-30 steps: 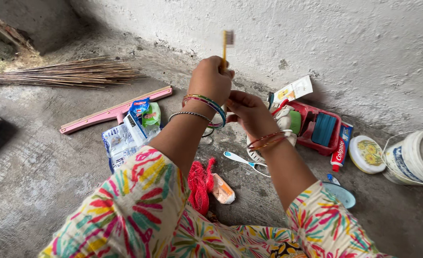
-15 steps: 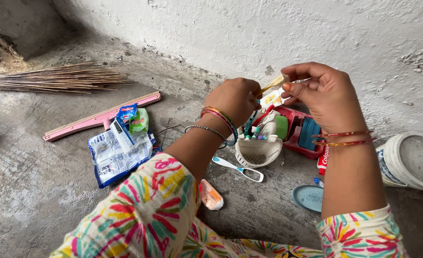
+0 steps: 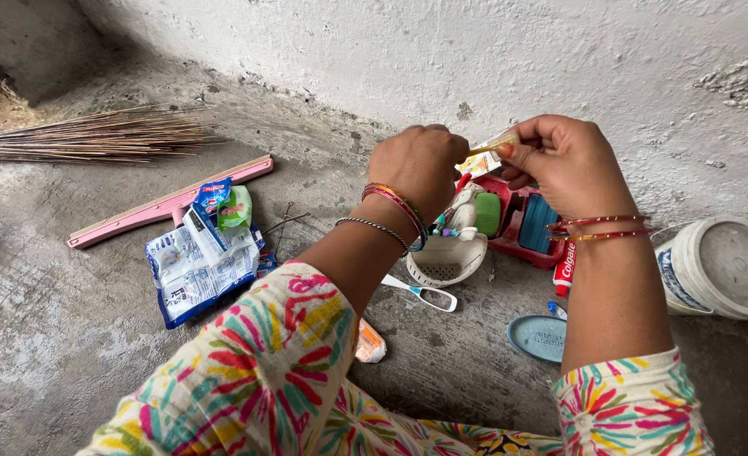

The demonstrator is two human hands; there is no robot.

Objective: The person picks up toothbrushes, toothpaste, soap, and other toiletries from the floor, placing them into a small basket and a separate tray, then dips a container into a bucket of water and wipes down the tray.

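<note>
Two hands, head view, raised together above a concrete floor [image 3: 70, 338] by a whitewashed wall [image 3: 475, 51]. Left hand [image 3: 419, 165]: closed in a fist round one end of a thin yellow stick [image 3: 490, 145]. Right hand [image 3: 564, 160]: thumb and fingers pinched on the stick's other end, bangles at the wrist. Stick: held level between the two hands, above the red tray [image 3: 522, 224]; most of it hidden by the fingers, so its kind cannot be told.

Below the hands: red tray holding a blue bar and a green bar; white basket [image 3: 446, 257] just beside it; toothpaste tube [image 3: 565, 268] at the tray's right edge; white-and-blue razor [image 3: 420, 292] near the basket; blue lid [image 3: 537, 337] on the floor.

Right: white bucket [image 3: 716, 268] near the wall.

Left: blue-and-white packets [image 3: 197, 262] in a heap, touching a pink wiper [image 3: 167, 204]; straw broom [image 3: 87, 135] well apart, further back.
</note>
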